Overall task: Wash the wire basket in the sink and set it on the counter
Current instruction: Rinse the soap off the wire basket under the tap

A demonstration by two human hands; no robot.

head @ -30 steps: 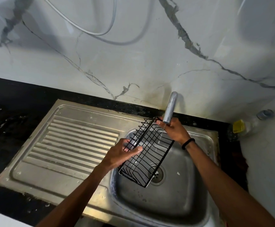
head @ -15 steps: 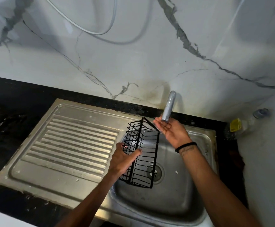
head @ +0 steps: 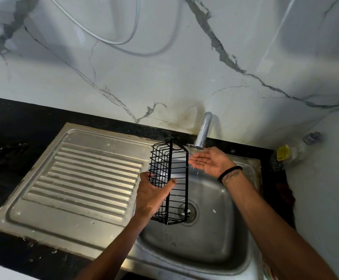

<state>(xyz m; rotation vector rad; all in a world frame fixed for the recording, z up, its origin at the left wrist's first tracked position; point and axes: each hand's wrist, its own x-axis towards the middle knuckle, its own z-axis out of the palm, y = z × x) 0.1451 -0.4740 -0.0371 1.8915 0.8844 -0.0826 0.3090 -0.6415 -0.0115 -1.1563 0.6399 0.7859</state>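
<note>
Left hand point(head: 152, 196) has the basket point(head: 169, 182) pinched by its side, thumb through the wires, holding it up on edge in the middle of the frame, over the sink point(head: 221, 235). It's just left of the tap point(head: 203, 131), not under it. Right hand point(head: 209, 161) is flat, palm up, gripping nothing, right below the spout catching a thin trickle (probably to splash onto the wires, since the flow looks weak). On edge lets water run off. The counter point(head: 13, 138), left of frame, comes later.
</note>
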